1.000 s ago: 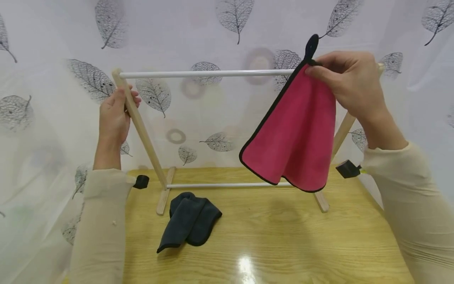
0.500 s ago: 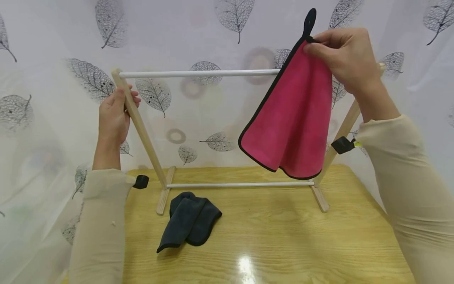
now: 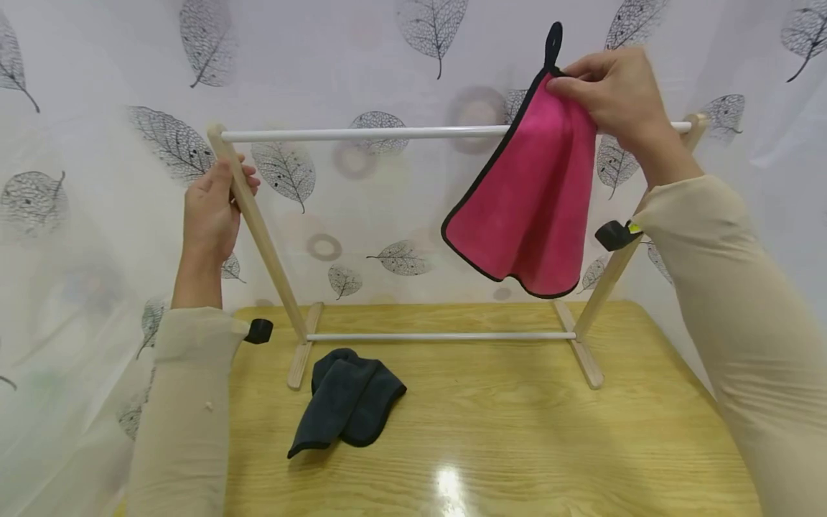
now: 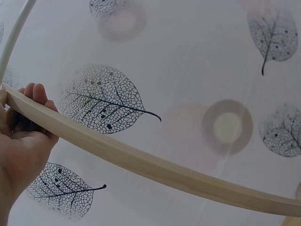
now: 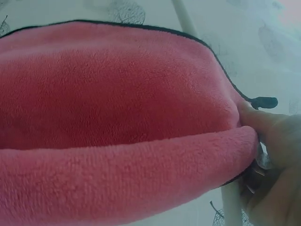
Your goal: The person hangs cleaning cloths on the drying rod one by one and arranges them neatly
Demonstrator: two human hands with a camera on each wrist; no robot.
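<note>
My right hand (image 3: pixel 617 97) pinches a pink cloth (image 3: pixel 526 197) with black edging near its corner, just below a black hanging loop (image 3: pixel 553 44). The cloth hangs down in front of the white top rail (image 3: pixel 362 134) of a wooden rack, its lower edge above the bottom rail. In the right wrist view the pink cloth (image 5: pixel 117 94) fills most of the picture, plush and folded. My left hand (image 3: pixel 212 208) grips the rack's left wooden post (image 3: pixel 261 237) near its top. The left wrist view shows that post (image 4: pixel 155 169) with fingers (image 4: pixel 38 94) curled behind it.
A dark grey cloth (image 3: pixel 352 398) lies crumpled on the wooden table (image 3: pixel 491 424), in front of the rack's left foot (image 3: pixel 299 365). The white bottom rail (image 3: pixel 439 336) joins both feet. Behind the rack hangs a pale curtain (image 3: pixel 400 208) with a leaf print.
My right hand has risen and shifted slightly left with the pink cloth, lifting its lower edge clear of the bottom rail. My left hand keeps its hold on the post.
</note>
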